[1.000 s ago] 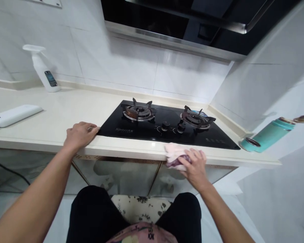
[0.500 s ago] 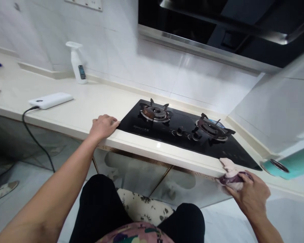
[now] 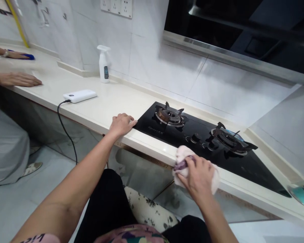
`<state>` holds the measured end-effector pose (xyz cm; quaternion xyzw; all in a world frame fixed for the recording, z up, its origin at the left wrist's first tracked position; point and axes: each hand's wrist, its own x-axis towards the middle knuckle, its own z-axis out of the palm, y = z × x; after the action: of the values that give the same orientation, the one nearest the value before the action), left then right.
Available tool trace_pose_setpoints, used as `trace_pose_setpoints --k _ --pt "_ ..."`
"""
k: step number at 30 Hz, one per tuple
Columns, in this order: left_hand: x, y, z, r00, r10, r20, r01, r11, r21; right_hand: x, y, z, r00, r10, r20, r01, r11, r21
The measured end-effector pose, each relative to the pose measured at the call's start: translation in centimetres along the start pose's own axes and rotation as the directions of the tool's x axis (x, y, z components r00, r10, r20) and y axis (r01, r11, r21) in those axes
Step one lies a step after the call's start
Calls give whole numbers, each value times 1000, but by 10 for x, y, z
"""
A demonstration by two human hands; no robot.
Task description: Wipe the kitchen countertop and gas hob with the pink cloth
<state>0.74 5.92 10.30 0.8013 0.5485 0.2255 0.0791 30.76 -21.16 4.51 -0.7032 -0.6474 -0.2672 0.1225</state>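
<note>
My right hand (image 3: 200,175) grips a pink and purple cloth (image 3: 184,153), pressed against the front edge of the pale countertop (image 3: 152,143). Behind the cloth lies a black glass gas hob (image 3: 245,168) with two burners and two knobs. My left hand (image 3: 122,125) rests on the countertop by the hob's left front corner, fingers laid out and nothing held. The left burner (image 3: 171,116) and right burner (image 3: 229,140) both carry dark pan supports.
A white spray bottle (image 3: 103,67) stands against the wall. Left of me lies a white power bank (image 3: 79,96) with a black cable (image 3: 63,125). Another person's hands (image 3: 20,79) are on the counter, one on a blue cloth (image 3: 28,56). A teal object (image 3: 302,195) sits far right; a range hood (image 3: 230,57) hangs above.
My right hand has moved left along the counter edge with the cloth. My left hand stays by the hob corner. The view has turned left, bringing the other person's hands in.
</note>
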Motion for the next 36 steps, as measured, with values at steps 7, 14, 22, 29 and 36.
trace_pose_setpoints --k 7,14,22,29,36 --pt "-2 -3 3 999 2 -41 -3 1000 -22 97 -136 -1 973 -212 93 179 943 279" --pt "8 -13 -3 995 -95 -26 92 990 -103 148 -215 5 954 -297 43 280 932 230" --pt "13 -18 -6 999 -40 19 40 999 -7 90 -123 -5 972 -235 -13 229 931 285" --pt "18 -21 1 999 -17 -31 17 1000 -1 2 29 -2 996 -71 -53 81 974 214" --pt "16 -19 3 998 -7 -66 7 1000 3 -102 184 2 987 134 -82 -139 989 -59"
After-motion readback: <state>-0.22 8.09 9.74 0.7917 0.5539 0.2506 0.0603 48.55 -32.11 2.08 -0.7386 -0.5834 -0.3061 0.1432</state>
